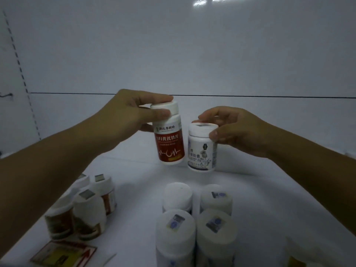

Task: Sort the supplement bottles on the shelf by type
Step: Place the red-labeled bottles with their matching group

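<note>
**A:** Where are the two bottles you hold?

**B:** Your left hand [123, 112] pinches the cap of the red-labelled bottle [169, 139]; your right hand [238, 130] clasps the cap of the white bottle with blue print [202, 149]. Both hang upright above the shelf [134, 170], side by side.

**A:** Which way do their groups lie?

**B:** The brown-and-red cluster [82, 211] stands below and left, nearer your left hand. The white-capped cluster [196, 216] stands straight below, nearer your right. In this dim view those labels blur, so the match is probably right, not certain.
</note>
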Demonstrator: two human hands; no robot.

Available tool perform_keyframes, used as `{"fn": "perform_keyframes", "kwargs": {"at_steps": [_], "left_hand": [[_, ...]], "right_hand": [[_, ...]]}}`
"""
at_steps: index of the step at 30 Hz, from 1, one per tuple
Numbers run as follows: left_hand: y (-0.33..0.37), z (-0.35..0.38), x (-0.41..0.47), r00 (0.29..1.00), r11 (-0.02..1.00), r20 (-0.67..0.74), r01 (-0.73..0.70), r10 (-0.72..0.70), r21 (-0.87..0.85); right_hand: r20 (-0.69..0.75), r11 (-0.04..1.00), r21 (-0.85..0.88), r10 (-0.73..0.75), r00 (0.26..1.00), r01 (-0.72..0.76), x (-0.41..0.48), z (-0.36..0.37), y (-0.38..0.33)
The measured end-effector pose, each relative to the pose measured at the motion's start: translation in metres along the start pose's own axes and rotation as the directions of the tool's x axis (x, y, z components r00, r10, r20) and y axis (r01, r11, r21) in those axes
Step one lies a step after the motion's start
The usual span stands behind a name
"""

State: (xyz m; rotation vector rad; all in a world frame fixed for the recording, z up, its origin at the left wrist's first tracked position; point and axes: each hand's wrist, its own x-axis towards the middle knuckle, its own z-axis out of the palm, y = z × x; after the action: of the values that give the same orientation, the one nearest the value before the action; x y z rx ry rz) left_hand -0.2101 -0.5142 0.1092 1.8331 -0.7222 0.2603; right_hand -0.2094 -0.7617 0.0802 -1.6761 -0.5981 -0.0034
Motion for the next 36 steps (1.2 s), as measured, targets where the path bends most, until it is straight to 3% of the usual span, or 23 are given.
{"fn": "perform_keyframes", "kwargs": {"at_steps": [3,11,17,20,23,30,36], "left_hand": [[-0.007,-0.016,-0.003,1.000,1.000,-0.011,-0.011,0.011,0.002],[-0.033,-0.039,-0.006,0.997,0.999,0.074,-0.014,0.016,-0.029],[-0.045,-0.053,-0.008,0.997,0.998,0.081,0.026,-0.022,-0.049],[-0.044,-0.062,-0.011,0.998,0.999,0.056,0.037,-0.036,-0.013],[-0.033,-0.073,-0.013,0.996,0.997,0.043,0.079,-0.080,0.023],[-0.002,-0.124,-0.030,0.992,0.985,-0.035,0.126,-0.123,0.120],[-0.031,-0.188,-0.054,0.991,0.978,-0.037,0.134,-0.130,0.158]], "right_hand": [[-0.006,0.991,-0.132,0.017,1.000,-0.017,0.012,0.007,0.009],[0.134,0.890,-0.428,0.231,0.964,-0.154,0.019,0.021,0.042],[0.201,0.827,-0.536,0.320,0.926,-0.169,0.011,0.025,0.055],[0.128,0.827,-0.540,0.266,0.956,-0.158,0.011,0.027,0.038],[0.046,0.842,-0.537,0.095,0.994,-0.056,0.028,0.047,0.011],[0.132,0.879,-0.447,-0.120,0.984,0.167,0.097,0.149,-0.038],[0.149,0.901,-0.412,-0.085,0.985,0.140,0.142,0.215,-0.032]]}}
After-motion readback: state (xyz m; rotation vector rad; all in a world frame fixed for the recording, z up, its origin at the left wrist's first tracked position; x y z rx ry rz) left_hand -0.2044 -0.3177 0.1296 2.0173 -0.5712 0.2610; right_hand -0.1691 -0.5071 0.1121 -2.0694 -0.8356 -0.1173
